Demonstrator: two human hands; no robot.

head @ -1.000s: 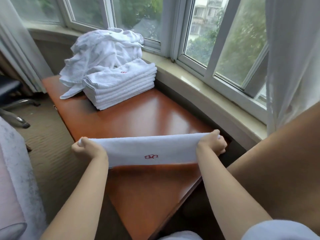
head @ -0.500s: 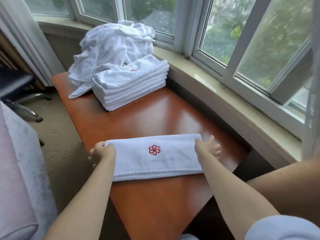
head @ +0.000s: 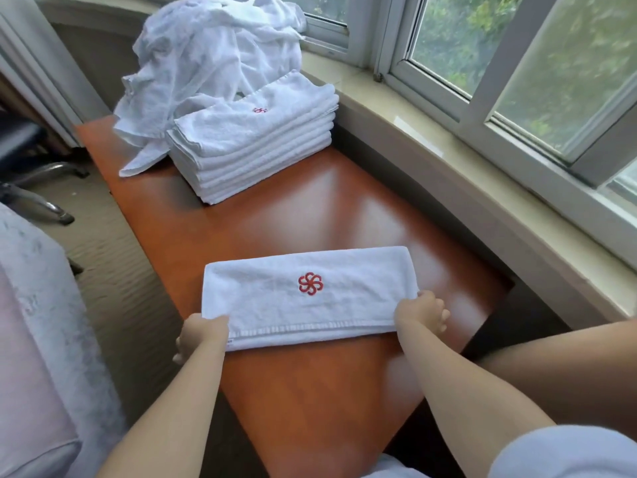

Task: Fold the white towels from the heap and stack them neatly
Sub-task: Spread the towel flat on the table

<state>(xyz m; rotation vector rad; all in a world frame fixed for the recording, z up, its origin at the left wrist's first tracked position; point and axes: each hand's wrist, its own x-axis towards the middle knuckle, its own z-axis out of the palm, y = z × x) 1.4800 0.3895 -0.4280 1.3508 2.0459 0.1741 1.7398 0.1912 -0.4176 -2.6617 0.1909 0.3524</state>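
Observation:
A folded white towel (head: 310, 298) with a red flower emblem lies flat across the near part of the reddish wooden table (head: 310, 219). My left hand (head: 198, 336) holds its near left corner, and my right hand (head: 422, 313) holds its near right end, fingers curled at the edge. Farther along the table stands a neat stack of folded towels (head: 255, 146). Behind the stack rises the loose heap of white towels (head: 213, 56).
A stone window sill (head: 465, 160) and windows run along the table's right side. Carpet floor (head: 103, 257) and a chair base (head: 38, 198) lie to the left. A pale covered piece of furniture (head: 31, 339) sits at the near left. My bare knee (head: 568, 363) is at the right.
The towel, held taut in the air a second ago, now lies flat on the table. Both hands have slid toward its near corners.

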